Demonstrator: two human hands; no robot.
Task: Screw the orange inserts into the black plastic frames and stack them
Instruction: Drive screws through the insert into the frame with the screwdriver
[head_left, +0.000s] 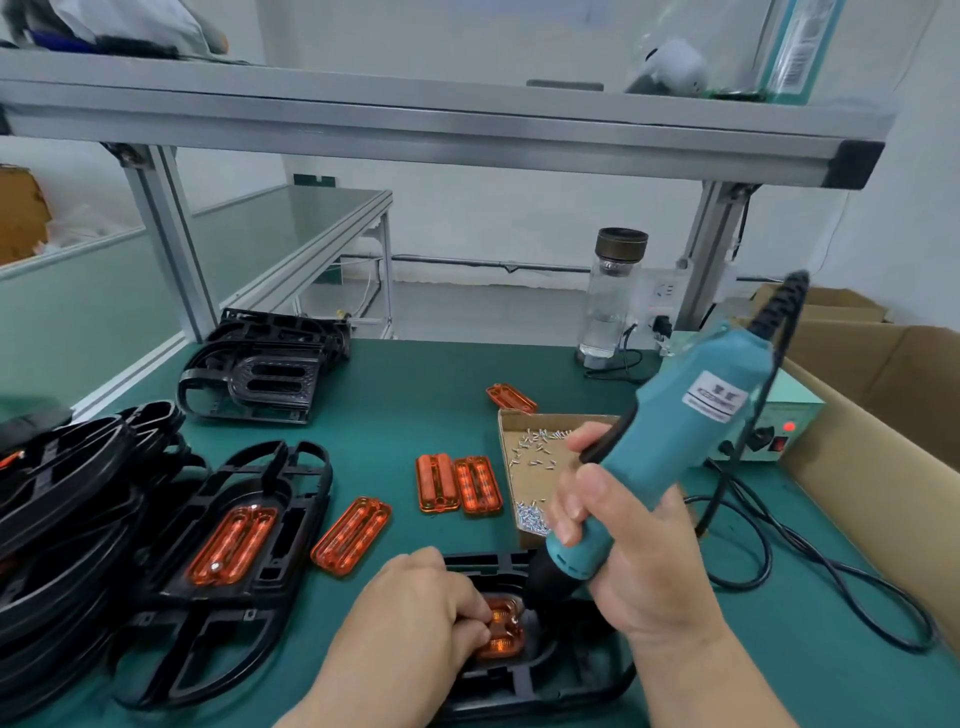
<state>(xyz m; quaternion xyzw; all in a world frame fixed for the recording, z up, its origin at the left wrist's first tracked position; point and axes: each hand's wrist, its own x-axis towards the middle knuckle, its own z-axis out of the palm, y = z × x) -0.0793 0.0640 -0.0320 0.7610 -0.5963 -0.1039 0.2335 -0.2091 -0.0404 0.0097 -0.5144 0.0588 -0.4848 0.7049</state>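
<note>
lower centre: right grip (623, 551) wrapped round driver (691, 415); left grip (415, 618) curled, pinned insert (501, 642) in frame (571, 675). risk: tilted driver cd've slipped onto fingertips (480, 616).

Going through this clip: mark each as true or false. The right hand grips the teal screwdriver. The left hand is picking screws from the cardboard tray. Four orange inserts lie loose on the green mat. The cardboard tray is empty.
1. The right hand grips the teal screwdriver. True.
2. The left hand is picking screws from the cardboard tray. False: its fingers hold down the orange insert in the black frame at the near edge.
3. Four loose inserts lie on the green mat. True.
4. The cardboard tray is empty. False: small screws lie in it.
</note>
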